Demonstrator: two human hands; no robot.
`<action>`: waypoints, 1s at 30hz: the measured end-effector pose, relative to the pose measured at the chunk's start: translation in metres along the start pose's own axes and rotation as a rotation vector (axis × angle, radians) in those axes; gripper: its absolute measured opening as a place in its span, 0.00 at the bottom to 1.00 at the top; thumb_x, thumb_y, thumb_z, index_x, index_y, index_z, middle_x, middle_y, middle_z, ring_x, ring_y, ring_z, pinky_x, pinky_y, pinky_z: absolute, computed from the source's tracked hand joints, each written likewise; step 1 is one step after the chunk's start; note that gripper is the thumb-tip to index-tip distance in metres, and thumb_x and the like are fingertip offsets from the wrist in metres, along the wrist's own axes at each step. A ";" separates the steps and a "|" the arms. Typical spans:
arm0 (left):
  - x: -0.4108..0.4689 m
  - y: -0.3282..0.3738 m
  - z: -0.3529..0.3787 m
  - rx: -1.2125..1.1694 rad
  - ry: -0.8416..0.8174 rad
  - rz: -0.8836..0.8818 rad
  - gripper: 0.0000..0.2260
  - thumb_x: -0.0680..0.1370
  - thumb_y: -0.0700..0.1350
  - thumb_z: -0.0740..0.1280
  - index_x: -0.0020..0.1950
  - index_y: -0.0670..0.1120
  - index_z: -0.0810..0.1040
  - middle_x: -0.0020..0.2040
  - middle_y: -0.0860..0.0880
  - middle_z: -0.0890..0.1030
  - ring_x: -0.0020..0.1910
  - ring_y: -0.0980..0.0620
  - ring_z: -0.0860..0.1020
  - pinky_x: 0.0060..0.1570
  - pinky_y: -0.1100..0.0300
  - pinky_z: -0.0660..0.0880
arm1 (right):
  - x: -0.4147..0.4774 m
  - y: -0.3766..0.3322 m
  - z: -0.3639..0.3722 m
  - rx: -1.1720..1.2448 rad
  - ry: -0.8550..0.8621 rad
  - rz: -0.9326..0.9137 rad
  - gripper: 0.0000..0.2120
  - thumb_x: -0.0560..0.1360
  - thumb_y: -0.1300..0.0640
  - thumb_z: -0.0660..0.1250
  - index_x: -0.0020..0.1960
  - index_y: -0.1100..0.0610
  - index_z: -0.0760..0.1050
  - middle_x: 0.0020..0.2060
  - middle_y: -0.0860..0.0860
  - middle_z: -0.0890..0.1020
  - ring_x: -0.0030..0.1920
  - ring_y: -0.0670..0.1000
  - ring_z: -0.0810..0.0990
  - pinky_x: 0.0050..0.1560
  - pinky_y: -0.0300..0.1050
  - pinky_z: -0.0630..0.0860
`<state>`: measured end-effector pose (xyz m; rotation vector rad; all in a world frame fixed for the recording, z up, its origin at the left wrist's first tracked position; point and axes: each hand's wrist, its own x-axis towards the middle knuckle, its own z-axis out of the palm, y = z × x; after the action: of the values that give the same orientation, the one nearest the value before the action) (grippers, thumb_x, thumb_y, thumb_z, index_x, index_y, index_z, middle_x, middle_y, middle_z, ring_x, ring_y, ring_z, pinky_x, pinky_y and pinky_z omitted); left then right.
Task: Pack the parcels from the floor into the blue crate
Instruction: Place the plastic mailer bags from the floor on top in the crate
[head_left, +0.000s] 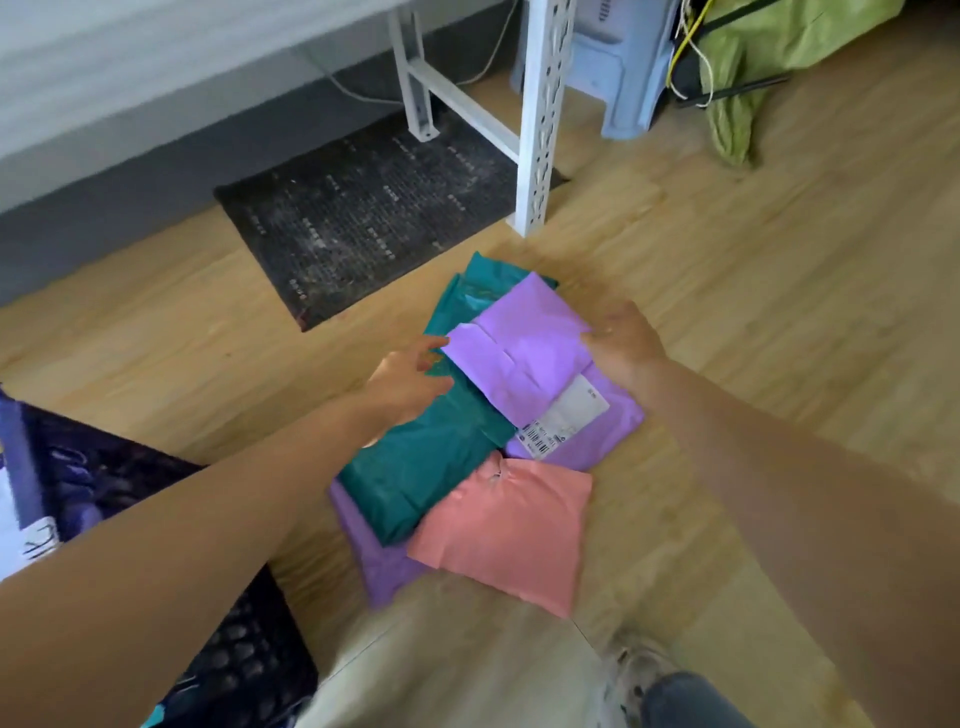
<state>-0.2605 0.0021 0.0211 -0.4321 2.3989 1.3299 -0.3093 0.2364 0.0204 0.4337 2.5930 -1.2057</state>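
The right hand (623, 345), right of the frame's centre, grips the right edge of a lilac plastic mailer parcel (519, 343), thumb on top and fingers curled round the edge, though motion blur hides how far they reach underneath. The left hand (410, 379) reaches in from the lower left with fingers straight and spread, holding nothing; its fingertips (439, 344) are at the parcel's left edge, and I cannot tell whether they touch it. A white shipping label (566, 415) shows at the lower right of the lilac plastic. This parcel lies on top of a loose pile on the wooden floor (779, 312): a teal plastic mailer parcel (426, 467) under the left hand, a salmon-pink one (509, 530) nearer the bottom of the frame, and a second lilac one (384, 566) showing from beneath those two. The dark blue perforated plastic crate (244, 660) sits at the lower left, partly behind the left forearm and well apart from the pile. The step in hand appears to be picking up the top parcel. The next move probably calls for the left hand to close on the free edge so that the soft mailer lifts level, then a swing to the lower left to set it in the crate.
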 end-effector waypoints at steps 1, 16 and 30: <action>0.009 -0.007 0.006 0.024 -0.003 0.010 0.23 0.76 0.38 0.66 0.70 0.52 0.69 0.58 0.48 0.72 0.47 0.53 0.74 0.36 0.64 0.71 | 0.006 0.010 0.009 0.047 -0.012 0.048 0.13 0.74 0.63 0.65 0.58 0.61 0.70 0.49 0.56 0.76 0.48 0.53 0.76 0.37 0.38 0.70; 0.070 -0.027 0.042 0.182 -0.044 0.002 0.23 0.76 0.43 0.65 0.71 0.50 0.69 0.64 0.46 0.75 0.46 0.52 0.73 0.37 0.65 0.70 | 0.029 0.044 0.080 0.848 -0.041 0.450 0.10 0.75 0.63 0.66 0.54 0.53 0.72 0.37 0.49 0.76 0.33 0.44 0.74 0.26 0.31 0.74; 0.004 0.023 -0.013 -0.105 -0.126 -0.097 0.13 0.79 0.48 0.63 0.64 0.51 0.74 0.55 0.50 0.76 0.47 0.52 0.75 0.47 0.59 0.73 | -0.023 -0.034 0.022 0.620 -0.045 0.103 0.10 0.73 0.66 0.67 0.36 0.55 0.75 0.33 0.51 0.77 0.35 0.51 0.74 0.40 0.46 0.75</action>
<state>-0.2762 0.0027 0.0426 -0.4717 2.1857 1.4006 -0.2984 0.1945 0.0387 0.6309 2.0806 -1.9404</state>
